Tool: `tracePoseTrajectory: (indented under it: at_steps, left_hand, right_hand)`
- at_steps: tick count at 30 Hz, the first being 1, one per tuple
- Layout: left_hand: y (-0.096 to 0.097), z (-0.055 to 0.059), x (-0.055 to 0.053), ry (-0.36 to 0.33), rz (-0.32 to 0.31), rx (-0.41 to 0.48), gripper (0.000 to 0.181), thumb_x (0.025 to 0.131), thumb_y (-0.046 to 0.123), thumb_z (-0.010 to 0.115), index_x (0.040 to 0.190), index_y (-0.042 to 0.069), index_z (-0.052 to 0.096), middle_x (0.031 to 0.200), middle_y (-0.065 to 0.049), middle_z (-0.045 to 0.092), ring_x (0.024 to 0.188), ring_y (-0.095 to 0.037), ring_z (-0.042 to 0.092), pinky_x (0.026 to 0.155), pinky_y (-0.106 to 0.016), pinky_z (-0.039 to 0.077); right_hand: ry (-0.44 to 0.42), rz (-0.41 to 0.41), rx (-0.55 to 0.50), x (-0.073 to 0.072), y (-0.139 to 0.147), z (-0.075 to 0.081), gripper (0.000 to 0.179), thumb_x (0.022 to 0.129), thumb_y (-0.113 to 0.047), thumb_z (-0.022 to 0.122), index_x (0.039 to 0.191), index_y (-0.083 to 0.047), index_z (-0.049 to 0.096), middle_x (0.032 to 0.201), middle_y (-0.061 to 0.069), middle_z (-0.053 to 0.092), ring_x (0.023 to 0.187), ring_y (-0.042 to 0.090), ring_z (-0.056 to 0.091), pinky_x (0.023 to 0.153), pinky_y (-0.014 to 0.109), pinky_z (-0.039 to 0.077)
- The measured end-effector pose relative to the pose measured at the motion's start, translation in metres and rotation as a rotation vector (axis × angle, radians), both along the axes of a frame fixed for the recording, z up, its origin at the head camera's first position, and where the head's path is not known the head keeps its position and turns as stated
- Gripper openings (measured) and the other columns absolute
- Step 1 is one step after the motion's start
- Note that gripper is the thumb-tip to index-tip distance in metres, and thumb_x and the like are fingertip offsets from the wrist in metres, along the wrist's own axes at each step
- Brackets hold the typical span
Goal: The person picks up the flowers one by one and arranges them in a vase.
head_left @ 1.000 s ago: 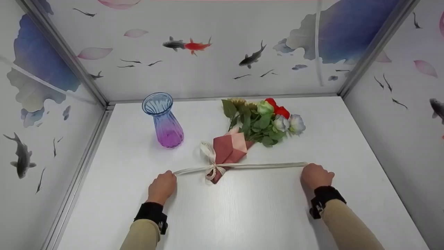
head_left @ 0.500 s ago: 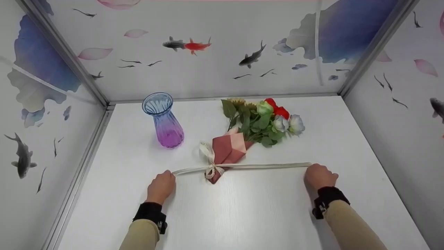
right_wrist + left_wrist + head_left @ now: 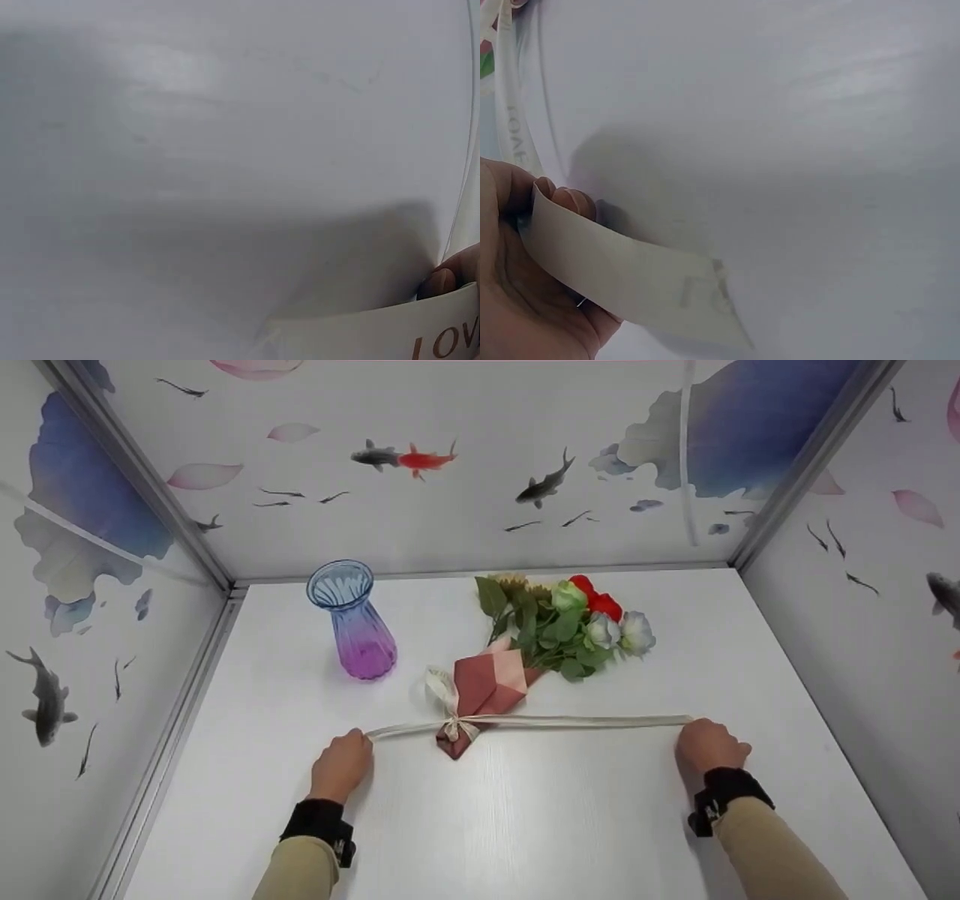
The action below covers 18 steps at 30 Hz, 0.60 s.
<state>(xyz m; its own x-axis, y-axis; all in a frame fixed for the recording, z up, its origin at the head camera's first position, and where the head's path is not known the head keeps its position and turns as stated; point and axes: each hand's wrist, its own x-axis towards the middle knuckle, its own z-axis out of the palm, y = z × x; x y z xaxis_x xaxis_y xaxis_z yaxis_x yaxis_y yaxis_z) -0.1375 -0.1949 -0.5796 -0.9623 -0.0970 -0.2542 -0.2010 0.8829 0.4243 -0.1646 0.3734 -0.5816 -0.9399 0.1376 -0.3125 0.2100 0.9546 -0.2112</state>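
Observation:
A bouquet of artificial-looking flowers (image 3: 568, 634) lies on the white table, its stems in reddish-pink wrapping paper (image 3: 478, 681). Round the paper's narrow end a cream ribbon (image 3: 577, 722) is tied in a bow (image 3: 452, 726). My left hand (image 3: 341, 765) grips one ribbon tail, my right hand (image 3: 711, 746) the other, so the ribbon stretches nearly straight between them. In the left wrist view the ribbon's cut end (image 3: 652, 277) sticks out past the curled fingers (image 3: 574, 201). Lettering that reads "LOV" shows on the ribbon end (image 3: 397, 334) in the right wrist view.
A blue-to-purple ribbed glass vase (image 3: 362, 622) stands at the back left of the table (image 3: 517, 825). Printed panels with fish and petals enclose the back and both sides, joined by metal frame strips (image 3: 817, 465).
My right hand has moved right, drawing out its ribbon tail. The left hand has shifted slightly left. The bow's loops look smaller, and the bouquet has slid a little left.

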Motion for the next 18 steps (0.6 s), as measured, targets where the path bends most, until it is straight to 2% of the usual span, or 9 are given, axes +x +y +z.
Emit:
tracePoseTrajectory:
  at_steps: [6, 13, 18]
  left_hand:
    - [-0.011, 0.004, -0.001, 0.001, 0.033, 0.049, 0.031, 0.105, 0.019, 0.039, 0.103, -0.004, 0.061, 0.093, -0.023, 0.068, 0.084, -0.039, 0.068, 0.075, -0.057, 0.054]
    - [-0.027, 0.007, 0.001, 0.028, 0.088, 0.113, 0.033, 0.104, 0.021, 0.038, 0.099, -0.003, 0.061, 0.096, -0.024, 0.068, 0.084, -0.038, 0.066, 0.077, -0.058, 0.052]
    - [-0.038, 0.006, 0.002, 0.04, 0.139, 0.162, 0.034, 0.105, 0.023, 0.036, 0.092, 0.001, 0.058, 0.081, -0.016, 0.064, 0.072, -0.03, 0.06, 0.069, -0.048, 0.049]
  right_hand:
    - [-0.003, -0.043, -0.01, 0.002, 0.011, 0.0, 0.029, 0.101, -0.004, 0.041, 0.101, 0.018, 0.061, 0.089, 0.033, 0.066, 0.083, 0.052, 0.066, 0.085, 0.077, 0.043]
    - [-0.016, -0.121, -0.044, 0.003, 0.02, 0.002, 0.032, 0.1, -0.004, 0.04, 0.101, 0.019, 0.061, 0.091, 0.035, 0.066, 0.084, 0.052, 0.065, 0.086, 0.077, 0.042]
    - [-0.026, -0.147, -0.061, 0.003, 0.027, 0.003, 0.034, 0.102, -0.005, 0.039, 0.106, 0.021, 0.059, 0.093, 0.037, 0.064, 0.085, 0.052, 0.064, 0.086, 0.076, 0.043]
